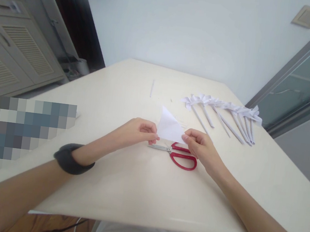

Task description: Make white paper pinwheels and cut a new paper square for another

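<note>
My left hand [136, 130] and my right hand [200, 148] hold a small folded white paper triangle [169, 127] between them, just above the cream table [124, 180]. The left fingers pinch its left lower corner, the right fingers its right lower corner. Red-handled scissors [177, 155] lie flat on the table directly under the paper, blades pointing left. A dark band sits on my left wrist.
Several white paper pieces on rolled paper sticks [223, 111] lie in a row at the back right. One thin paper stick [152, 88] lies alone farther back. A grey cabinet [16, 46] stands to the left, a glass door [306, 82] to the right.
</note>
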The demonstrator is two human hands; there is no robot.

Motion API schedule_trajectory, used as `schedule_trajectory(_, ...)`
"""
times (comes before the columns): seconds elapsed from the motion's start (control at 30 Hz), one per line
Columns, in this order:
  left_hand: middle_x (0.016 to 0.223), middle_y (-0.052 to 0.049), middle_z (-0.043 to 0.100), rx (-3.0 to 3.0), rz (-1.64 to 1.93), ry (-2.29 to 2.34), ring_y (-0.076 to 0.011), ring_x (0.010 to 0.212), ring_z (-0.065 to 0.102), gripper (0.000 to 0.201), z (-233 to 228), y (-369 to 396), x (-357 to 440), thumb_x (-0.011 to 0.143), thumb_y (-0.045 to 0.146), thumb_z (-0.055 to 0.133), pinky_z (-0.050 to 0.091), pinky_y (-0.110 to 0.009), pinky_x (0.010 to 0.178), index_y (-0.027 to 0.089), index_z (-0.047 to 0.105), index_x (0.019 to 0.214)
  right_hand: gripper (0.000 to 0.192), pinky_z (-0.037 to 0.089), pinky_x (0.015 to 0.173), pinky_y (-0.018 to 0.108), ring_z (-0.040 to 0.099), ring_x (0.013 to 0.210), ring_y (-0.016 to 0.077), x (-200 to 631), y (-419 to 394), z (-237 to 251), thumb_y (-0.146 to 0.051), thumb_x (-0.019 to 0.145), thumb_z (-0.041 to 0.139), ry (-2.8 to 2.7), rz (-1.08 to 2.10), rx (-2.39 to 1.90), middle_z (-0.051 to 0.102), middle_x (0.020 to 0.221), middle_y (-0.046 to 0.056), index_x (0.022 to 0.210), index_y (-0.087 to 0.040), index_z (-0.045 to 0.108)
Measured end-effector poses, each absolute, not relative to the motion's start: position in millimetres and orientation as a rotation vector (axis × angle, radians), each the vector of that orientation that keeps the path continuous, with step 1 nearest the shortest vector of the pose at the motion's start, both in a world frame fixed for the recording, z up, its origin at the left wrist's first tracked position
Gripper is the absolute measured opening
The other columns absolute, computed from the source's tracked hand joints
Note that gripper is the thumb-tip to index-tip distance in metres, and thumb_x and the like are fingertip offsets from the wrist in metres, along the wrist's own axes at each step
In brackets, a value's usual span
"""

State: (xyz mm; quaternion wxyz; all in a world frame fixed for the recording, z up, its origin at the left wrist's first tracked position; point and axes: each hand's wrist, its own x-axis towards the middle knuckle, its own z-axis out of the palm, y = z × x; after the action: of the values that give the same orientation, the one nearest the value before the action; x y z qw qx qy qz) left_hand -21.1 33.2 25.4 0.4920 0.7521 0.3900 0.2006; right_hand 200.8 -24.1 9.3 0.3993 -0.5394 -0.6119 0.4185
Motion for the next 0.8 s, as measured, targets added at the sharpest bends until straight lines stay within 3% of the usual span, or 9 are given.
schedule_trajectory(0.2,0.070,-0.001,0.068,1.825,0.481,0.924,-0.0174,0.073,0.063,0.017,20.8,36.0,-21.3,0.074,0.032,0.057,0.046,-0.029,0.074,0.018,0.057,0.064,0.022,0.027,0.043,0.021,0.033,0.040,0.0080,201.0,-25.7,8.5,-0.035,0.086,0.044,-1.645,1.016,-1.399,0.038,0.043,-0.007,0.074,-0.019,0.050)
schedule_trajectory(0.37,0.069,0.000,0.066,1.878,0.414,0.905,-0.0165,0.072,0.061,0.020,19.6,34.5,-19.5,0.074,0.035,0.057,0.045,-0.026,0.071,0.018,0.058,0.065,0.026,0.034,0.046,0.022,0.047,0.047,0.0115,196.4,-28.5,9.0,-0.037,0.088,0.041,-1.750,0.892,-1.473,0.051,0.050,-0.003,0.071,-0.019,0.049)
schedule_trajectory(0.57,0.071,-0.001,0.066,1.891,0.277,0.809,-0.0169,0.072,0.061,0.015,20.2,27.3,-17.6,0.073,0.031,0.055,0.045,-0.024,0.066,0.018,0.063,0.071,0.024,0.038,0.050,0.023,0.050,0.050,0.0123,196.1,-29.5,10.5,-0.034,0.088,0.041,-1.739,0.866,-1.459,0.053,0.052,-0.002,0.072,-0.019,0.051)
schedule_trajectory(0.8,0.091,-0.003,0.068,1.728,0.408,0.813,-0.0199,0.085,0.062,0.023,17.7,32.7,-15.8,0.070,0.020,0.054,0.047,-0.030,0.081,0.020,0.066,0.089,0.025,0.033,0.051,0.022,0.042,0.046,0.0094,195.9,-33.0,16.8,-0.033,0.088,0.043,-1.730,1.094,-1.323,0.048,0.047,-0.004,0.070,-0.017,0.050)
